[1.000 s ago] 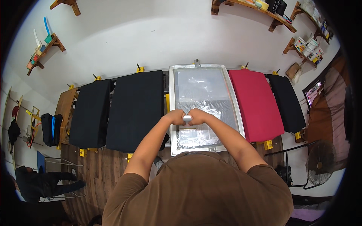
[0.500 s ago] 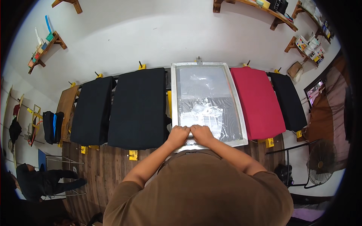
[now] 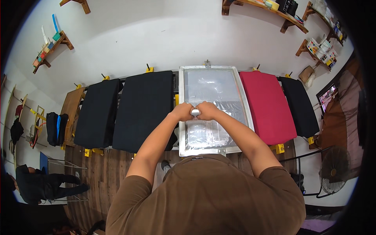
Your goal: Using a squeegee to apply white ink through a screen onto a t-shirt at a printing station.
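Observation:
A screen-printing frame [image 3: 246,104] with a silver metal border lies in front of me on the row of boards. Its mesh is pale at the far half and darker, with glossy clear patches, at the near half. Over the middle of the mesh, my left hand [image 3: 182,112] and my right hand [image 3: 208,110] are closed side by side on a squeegee [image 3: 195,112]. Only a rounded silver-grey piece of it shows between my fists. Its blade is hidden, so I cannot tell how it meets the mesh.
Black cloth-covered boards [image 3: 145,111] stand left of the frame, a red one [image 3: 268,106] to the right, then another black one [image 3: 299,105]. A person [image 3: 47,185] in dark clothes is at far left. A fan [image 3: 334,169] stands at right; wall shelves [image 3: 270,13] hold supplies.
Both my hands have moved away from me, from the frame's near edge to the middle of the mesh, with the squeegee between them. My arms are stretched further out.

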`<state>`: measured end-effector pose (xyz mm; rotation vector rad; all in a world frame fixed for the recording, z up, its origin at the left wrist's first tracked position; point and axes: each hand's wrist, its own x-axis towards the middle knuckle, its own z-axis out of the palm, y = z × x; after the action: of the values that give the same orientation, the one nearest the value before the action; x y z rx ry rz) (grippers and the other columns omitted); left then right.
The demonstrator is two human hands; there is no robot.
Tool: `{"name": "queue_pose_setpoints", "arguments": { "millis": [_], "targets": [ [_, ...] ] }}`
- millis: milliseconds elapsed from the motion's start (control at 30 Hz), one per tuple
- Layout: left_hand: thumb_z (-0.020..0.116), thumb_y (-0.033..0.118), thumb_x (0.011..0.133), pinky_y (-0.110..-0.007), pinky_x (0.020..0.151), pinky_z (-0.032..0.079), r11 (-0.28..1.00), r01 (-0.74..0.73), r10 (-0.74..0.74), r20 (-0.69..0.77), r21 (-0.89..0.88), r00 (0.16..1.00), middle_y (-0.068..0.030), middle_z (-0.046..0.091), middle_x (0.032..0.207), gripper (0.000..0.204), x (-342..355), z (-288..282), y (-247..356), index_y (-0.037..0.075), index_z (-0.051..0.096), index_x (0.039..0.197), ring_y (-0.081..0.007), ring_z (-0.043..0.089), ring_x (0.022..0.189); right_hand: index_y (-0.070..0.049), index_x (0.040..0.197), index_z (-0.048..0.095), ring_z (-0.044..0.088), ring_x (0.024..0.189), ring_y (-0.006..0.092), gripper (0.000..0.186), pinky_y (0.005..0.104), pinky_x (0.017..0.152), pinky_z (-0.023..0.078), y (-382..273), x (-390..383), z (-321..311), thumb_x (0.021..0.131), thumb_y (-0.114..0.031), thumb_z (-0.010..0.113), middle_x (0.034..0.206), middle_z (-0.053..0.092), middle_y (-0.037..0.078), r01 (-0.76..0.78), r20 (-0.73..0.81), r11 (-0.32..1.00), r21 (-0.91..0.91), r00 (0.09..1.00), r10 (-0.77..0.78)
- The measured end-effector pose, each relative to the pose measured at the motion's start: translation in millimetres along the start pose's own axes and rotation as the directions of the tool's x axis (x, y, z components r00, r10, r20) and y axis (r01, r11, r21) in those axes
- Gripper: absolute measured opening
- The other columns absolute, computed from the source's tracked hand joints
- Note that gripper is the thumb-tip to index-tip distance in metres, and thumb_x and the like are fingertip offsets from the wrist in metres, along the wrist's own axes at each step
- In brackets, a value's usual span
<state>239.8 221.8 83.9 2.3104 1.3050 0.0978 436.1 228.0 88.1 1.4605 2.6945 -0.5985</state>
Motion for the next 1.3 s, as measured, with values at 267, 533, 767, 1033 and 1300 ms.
{"name": "queue_pose_setpoints", "arguments": {
  "millis": [267, 533, 767, 1033, 1300],
  "targets": [
    [0.083, 0.027, 0.076, -0.045, 0.083, 0.057, 0.999, 0.024, -0.025, -0.032, -0.027, 0.999, -0.0162, 0.075, 0.096, 0.029, 10, 8, -9, 0.012, 0.076, 0.099, -0.0365, 0.071, 0.093, -0.010, 0.093, 0.073, 0.072, 0.092, 0.0367, 0.030, 0.0466, 0.081, 0.057, 6, 12, 2, 0.076, -0.033, 0.082, 0.093, 0.075, 0.016, -0.014, 0.004, 0.998, -0.057, 1.000, 0.014],
    [0.082, 0.023, 0.076, -0.046, 0.084, 0.057, 0.998, 0.009, -0.008, -0.012, 0.069, 1.000, -0.0163, 0.074, 0.096, 0.027, 17, 14, -14, 0.012, 0.076, 0.099, -0.0369, 0.071, 0.094, -0.011, 0.093, 0.073, 0.072, 0.091, 0.0368, 0.028, 0.0464, 0.081, 0.058, 10, 11, 17, 0.076, -0.031, 0.081, 0.094, 0.075, 0.016, -0.011, -0.077, 0.999, -0.032, 0.997, 0.009],
    [0.082, 0.023, 0.076, -0.046, 0.084, 0.057, 0.999, 0.035, -0.034, -0.028, 0.042, 0.999, -0.0163, 0.074, 0.097, 0.027, 13, 16, -16, 0.012, 0.076, 0.101, -0.0366, 0.071, 0.095, -0.011, 0.094, 0.073, 0.072, 0.092, 0.0365, 0.028, 0.0465, 0.081, 0.058, 5, 14, 14, 0.076, -0.030, 0.081, 0.094, 0.075, 0.016, -0.019, -0.047, 0.998, -0.054, 0.999, 0.017],
    [0.082, 0.024, 0.076, -0.047, 0.085, 0.057, 0.998, 0.029, -0.028, -0.010, 0.062, 1.000, -0.0158, 0.074, 0.098, 0.028, 15, 22, -16, 0.013, 0.075, 0.101, -0.0373, 0.071, 0.096, -0.010, 0.095, 0.074, 0.072, 0.093, 0.0366, 0.029, 0.0466, 0.082, 0.058, 10, 12, 21, 0.076, -0.029, 0.081, 0.094, 0.075, 0.017, -0.018, -0.045, 0.997, -0.073, 0.999, 0.015],
    [0.081, 0.023, 0.076, -0.047, 0.086, 0.056, 0.997, 0.017, -0.014, -0.031, 0.080, 0.999, -0.0160, 0.074, 0.098, 0.029, 16, 28, -23, 0.013, 0.075, 0.102, -0.0375, 0.070, 0.096, -0.010, 0.095, 0.074, 0.072, 0.093, 0.0365, 0.029, 0.0472, 0.082, 0.058, 8, 14, 24, 0.075, -0.030, 0.082, 0.094, 0.074, 0.017, -0.018, -0.041, 0.996, -0.084, 0.999, 0.015]
  ]
}}
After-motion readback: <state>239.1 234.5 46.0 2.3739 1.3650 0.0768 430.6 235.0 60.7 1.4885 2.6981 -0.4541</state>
